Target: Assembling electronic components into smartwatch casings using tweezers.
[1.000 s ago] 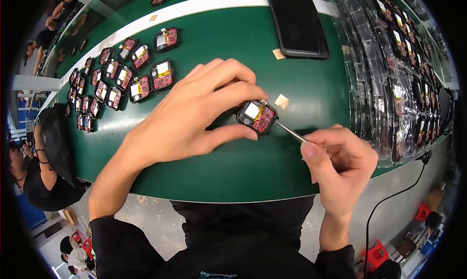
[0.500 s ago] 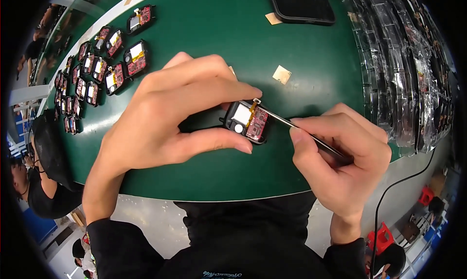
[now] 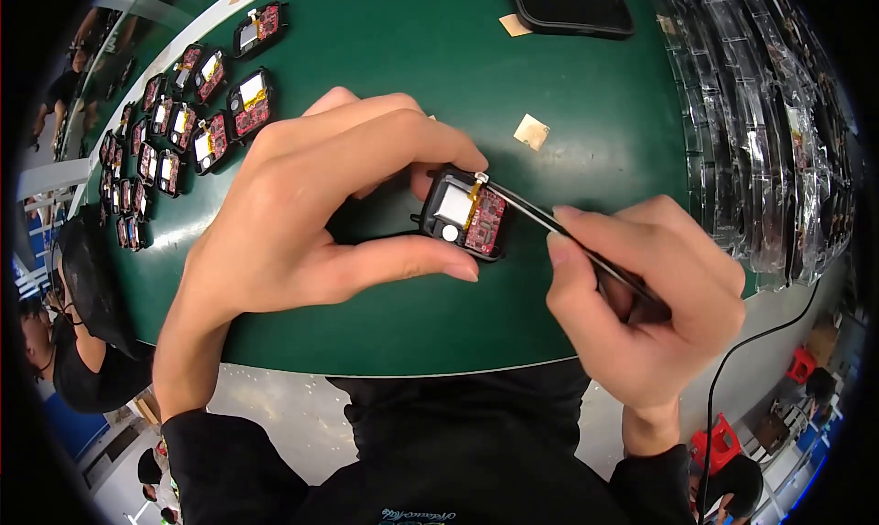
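My left hand [image 3: 302,209] grips a small black device housing [image 3: 430,216] between thumb and fingers above the green table. Inside the housing are a red circuit board [image 3: 485,223], a silver-white battery [image 3: 452,205], a round white part [image 3: 450,233] and a yellow flex strip [image 3: 474,206]. A small white connector [image 3: 482,178] sits at the strip's upper end. My right hand [image 3: 655,296] is closed around a pair of metal tweezers [image 3: 540,216]. Their tips are at the white connector; whether they pinch it I cannot tell.
Several similar open housings [image 3: 209,140] stand in a group at the left of the green table [image 3: 394,54]. A black phone [image 3: 572,3] lies at the back. Small tan squares [image 3: 531,131] lie nearby. Clear plastic trays [image 3: 751,131] are stacked at the right. Another person [image 3: 87,351] is at the left.
The tweezers' tips have shifted slightly up and left, staying by the connector, and their two arms now show apart. The housing has tilted a little in my left hand.
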A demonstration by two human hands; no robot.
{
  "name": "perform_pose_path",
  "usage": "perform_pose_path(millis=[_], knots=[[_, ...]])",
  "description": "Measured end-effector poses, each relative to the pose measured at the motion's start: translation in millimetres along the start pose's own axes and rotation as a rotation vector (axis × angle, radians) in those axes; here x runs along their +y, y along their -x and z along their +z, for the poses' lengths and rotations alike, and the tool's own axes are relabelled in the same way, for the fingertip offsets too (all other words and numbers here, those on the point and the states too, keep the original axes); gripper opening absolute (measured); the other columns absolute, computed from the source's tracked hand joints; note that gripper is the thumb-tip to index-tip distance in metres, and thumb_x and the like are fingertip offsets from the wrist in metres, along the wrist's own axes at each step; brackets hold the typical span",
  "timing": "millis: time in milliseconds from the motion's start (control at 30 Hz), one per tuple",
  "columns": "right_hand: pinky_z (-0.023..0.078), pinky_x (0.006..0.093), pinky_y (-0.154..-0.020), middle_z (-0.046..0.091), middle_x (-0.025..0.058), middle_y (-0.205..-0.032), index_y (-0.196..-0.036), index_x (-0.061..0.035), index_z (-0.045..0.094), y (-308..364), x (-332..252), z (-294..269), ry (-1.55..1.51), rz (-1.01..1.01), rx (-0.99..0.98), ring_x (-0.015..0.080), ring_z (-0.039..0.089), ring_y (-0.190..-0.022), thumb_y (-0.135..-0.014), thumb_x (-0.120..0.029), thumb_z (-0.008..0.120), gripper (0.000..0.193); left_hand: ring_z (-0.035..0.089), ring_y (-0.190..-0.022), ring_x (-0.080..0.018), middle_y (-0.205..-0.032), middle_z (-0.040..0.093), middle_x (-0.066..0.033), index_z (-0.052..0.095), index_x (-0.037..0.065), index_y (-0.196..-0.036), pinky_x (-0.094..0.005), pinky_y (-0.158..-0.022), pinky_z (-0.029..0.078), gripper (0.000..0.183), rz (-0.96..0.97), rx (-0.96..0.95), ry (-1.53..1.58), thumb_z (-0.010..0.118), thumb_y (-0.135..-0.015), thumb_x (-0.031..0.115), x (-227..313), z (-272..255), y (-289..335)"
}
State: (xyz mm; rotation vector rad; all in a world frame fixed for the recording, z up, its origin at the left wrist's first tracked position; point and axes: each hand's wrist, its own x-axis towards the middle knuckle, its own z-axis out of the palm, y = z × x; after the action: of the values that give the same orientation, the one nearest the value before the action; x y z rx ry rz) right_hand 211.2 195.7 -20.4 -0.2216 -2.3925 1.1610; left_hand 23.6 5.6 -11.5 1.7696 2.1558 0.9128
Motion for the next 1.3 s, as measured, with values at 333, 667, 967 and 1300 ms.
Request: perform_pose_path(millis=[333, 667, 967, 1300], knots=[[0.031, 0.0233, -0.049, 0.070, 0.0044, -0.079, -0.102, 0.0027, 0.084, 3.5, 4.4, 10.2, 0.072, -0.144, 0.091, 0.0036, 0.044, -0.052, -0.073, 0.015, 0.084, 0.031, 0.052, -0.068, -0.0140, -0.090, 0.073, -0.0037, 0.079, 0.003, -0.111, -0.0283, -0.065, 0.040, 0.065, 0.016, 0.011, -0.008, 0.102, -0.065, 0.043, -0.6, 0.5, -1.1], [0.031, 0.0230, -0.051, 0.069, 0.0050, -0.077, -0.100, 0.0033, 0.083, -0.8, -3.0, 1.7, -0.036, -0.035, -0.007, 0.0046, 0.049, -0.056, -0.077, 0.012, 0.083, 0.024, 0.050, -0.067, -0.0145, -0.093, 0.075, -0.0032, 0.081, 0.003, -0.112, -0.0291, -0.069, 0.041, 0.068, 0.038, -0.088, 0.101, 0.101, -0.064, 0.047, -13.5, -9.9, 0.2], [0.032, 0.0233, -0.053, 0.068, 0.0045, -0.074, -0.099, 0.0031, 0.084, -1.1, -2.9, 0.1, -0.096, 0.060, -0.019, 0.0055, 0.052, -0.058, -0.079, 0.009, 0.081, 0.021, 0.050, -0.068, -0.0146, -0.094, 0.076, -0.0029, 0.082, 0.003, -0.113, -0.0292, -0.069, 0.040, 0.071, 0.028, -0.121, 0.130, 0.101, -0.063, 0.050, -15.6, -12.5, -0.9], [0.028, 0.0231, -0.051, 0.066, 0.0032, -0.073, -0.098, 0.0035, 0.083, 0.8, -0.3, 1.7, -0.100, 0.060, -0.044, 0.0037, 0.047, -0.055, -0.078, 0.012, 0.080, 0.022, 0.058, -0.072, -0.0150, -0.092, 0.076, -0.0042, 0.083, 0.002, -0.111, -0.0301, -0.069, 0.039, 0.067, 0.042, -0.115, 0.109, 0.100, -0.065, 0.047, -13.9, -8.5, -0.7]])
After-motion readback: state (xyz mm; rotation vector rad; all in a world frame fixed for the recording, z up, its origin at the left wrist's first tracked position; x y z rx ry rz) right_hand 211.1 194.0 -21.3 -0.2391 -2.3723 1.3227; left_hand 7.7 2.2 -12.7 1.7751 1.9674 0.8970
